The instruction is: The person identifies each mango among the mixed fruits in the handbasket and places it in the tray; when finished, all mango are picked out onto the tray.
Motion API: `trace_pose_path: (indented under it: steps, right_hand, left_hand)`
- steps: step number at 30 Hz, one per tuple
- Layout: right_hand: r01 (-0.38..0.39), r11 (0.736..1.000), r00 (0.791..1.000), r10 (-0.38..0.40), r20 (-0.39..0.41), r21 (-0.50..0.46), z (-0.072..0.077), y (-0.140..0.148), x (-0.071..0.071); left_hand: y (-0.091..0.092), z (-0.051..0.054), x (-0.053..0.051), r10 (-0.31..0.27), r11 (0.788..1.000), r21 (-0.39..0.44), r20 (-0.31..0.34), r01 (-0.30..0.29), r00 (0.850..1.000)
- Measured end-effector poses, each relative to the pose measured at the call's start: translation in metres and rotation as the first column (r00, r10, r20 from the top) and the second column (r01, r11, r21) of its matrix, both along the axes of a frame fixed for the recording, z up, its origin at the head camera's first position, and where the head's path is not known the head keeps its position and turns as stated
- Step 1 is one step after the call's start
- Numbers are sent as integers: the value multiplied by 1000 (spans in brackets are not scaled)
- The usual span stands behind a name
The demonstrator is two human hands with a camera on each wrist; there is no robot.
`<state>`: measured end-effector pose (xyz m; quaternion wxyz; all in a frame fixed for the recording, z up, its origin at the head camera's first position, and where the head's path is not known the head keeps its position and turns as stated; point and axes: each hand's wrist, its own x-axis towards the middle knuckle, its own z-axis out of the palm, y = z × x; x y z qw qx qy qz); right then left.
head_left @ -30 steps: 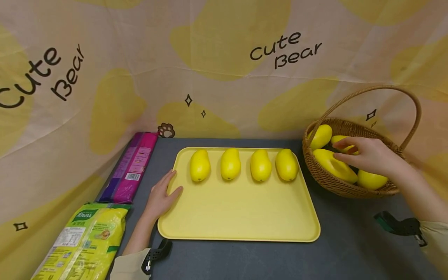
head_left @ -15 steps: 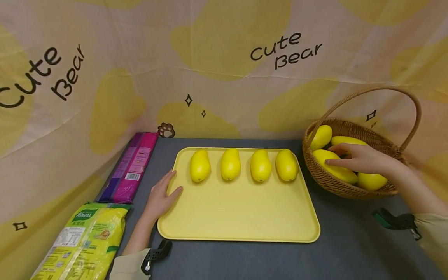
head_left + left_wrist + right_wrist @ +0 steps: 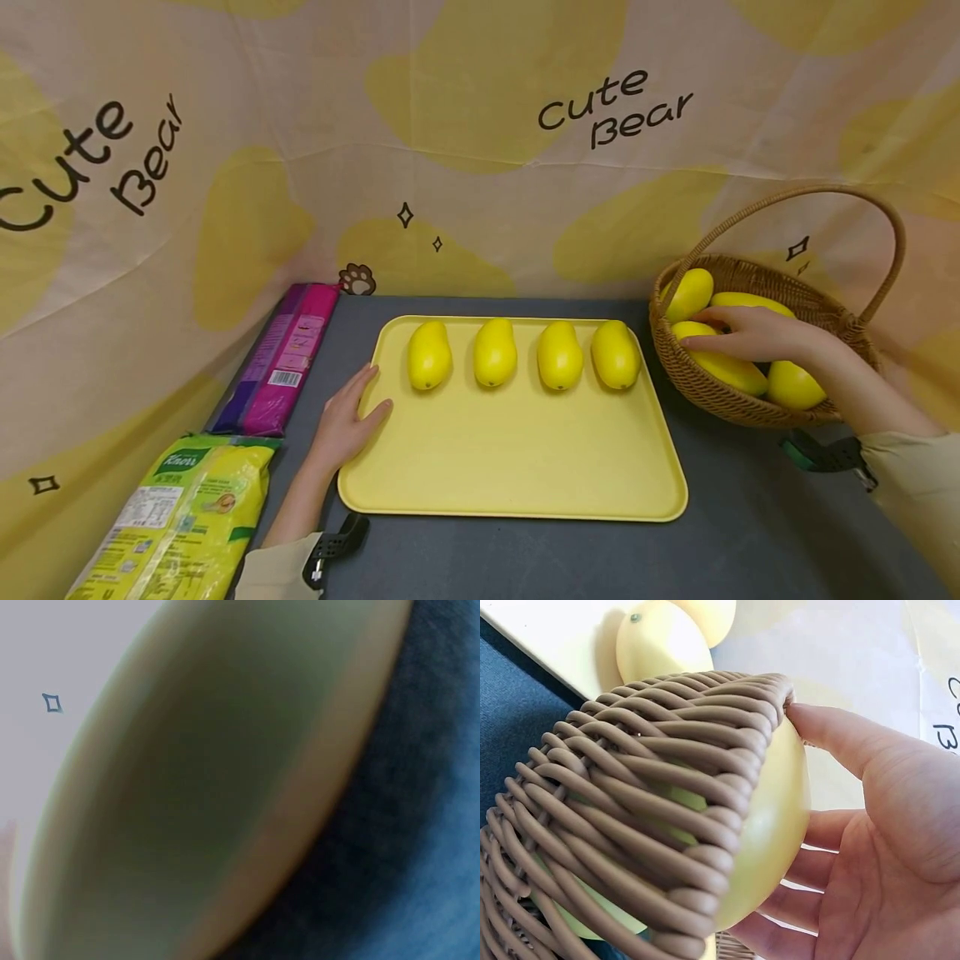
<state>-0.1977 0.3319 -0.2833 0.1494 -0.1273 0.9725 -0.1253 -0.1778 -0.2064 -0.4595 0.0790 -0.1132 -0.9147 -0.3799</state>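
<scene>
In the head view my right hand reaches into a wicker basket at the right. Its thumb and fingers curl round the front yellow mango, which still lies among other mangoes. The right wrist view shows the thumb at the basket rim and the fingers along the far side of that mango. My left hand rests on the left edge of a yellow tray, fingers extended. Several mangoes stand in a row along the tray's back. The left wrist view is mostly a blurred, greenish shape.
A purple and pink packet and a yellow-green Knorr bag lie at the left. The basket's tall handle arches over its opening. A printed cloth hangs behind the dark grey table.
My right hand has moved left and down inside the basket, from above the mangoes to a grip on the front one. The left hand and tray stay put.
</scene>
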Motion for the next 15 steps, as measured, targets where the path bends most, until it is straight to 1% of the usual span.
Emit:
trace_pose_path:
  steps: [3, 6, 10, 15]
  right_hand:
    - [3, 1000, 1000, -3, -1, 8, 0, 1, 0]
    - [11, 1000, 1000, -10, -19, 12, 3, 1, 1]
    - [17, 1000, 998, -16, -53, 22, 9, 2, 3]
    - [22, 999, 997, -20, -74, 33, 15, 4, 4]
  left_hand:
    - [1, 0, 0, -4, 1000, 4, -3, 4, 1000]
    - [0, 0, 0, -5, 1000, 4, -5, 5, 1000]
    - [0, -1, -1, -1, 1000, -1, -1, 1, 1000]
    - [-1, -3, -1, 2, 1000, 0, 0, -2, 1000]
